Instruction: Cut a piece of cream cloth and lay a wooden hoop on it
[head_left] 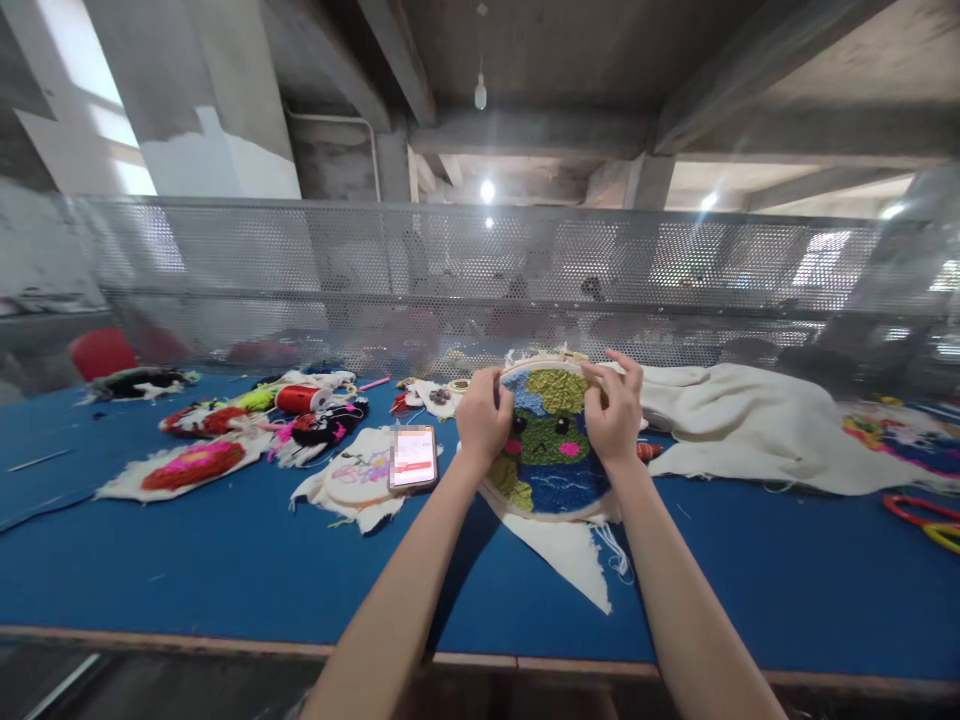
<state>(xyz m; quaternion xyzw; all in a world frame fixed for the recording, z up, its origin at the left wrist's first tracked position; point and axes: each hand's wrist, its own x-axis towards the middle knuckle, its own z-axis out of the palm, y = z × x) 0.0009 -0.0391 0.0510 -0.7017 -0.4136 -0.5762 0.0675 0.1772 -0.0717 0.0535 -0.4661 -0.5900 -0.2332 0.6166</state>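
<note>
Upright in front of me is an embroidery hoop with a round, thickly stitched picture of a globe with a small face, in blue, green and olive yarn. My left hand grips the hoop's upper left edge with curled fingers. On the upper right edge, my right hand pinches the hoop, its index finger raised. A metal screw fitting sits at the hoop's top. White backing cloth with frayed threads hangs below onto the blue table. Fingertips behind the hoop are hidden.
A lit phone leans on a white embroidered piece to the left. Farther left lie a red thread spool and a red-pink stitched piece. Right are bunched white cloth and scissors. A perforated metal screen stands behind.
</note>
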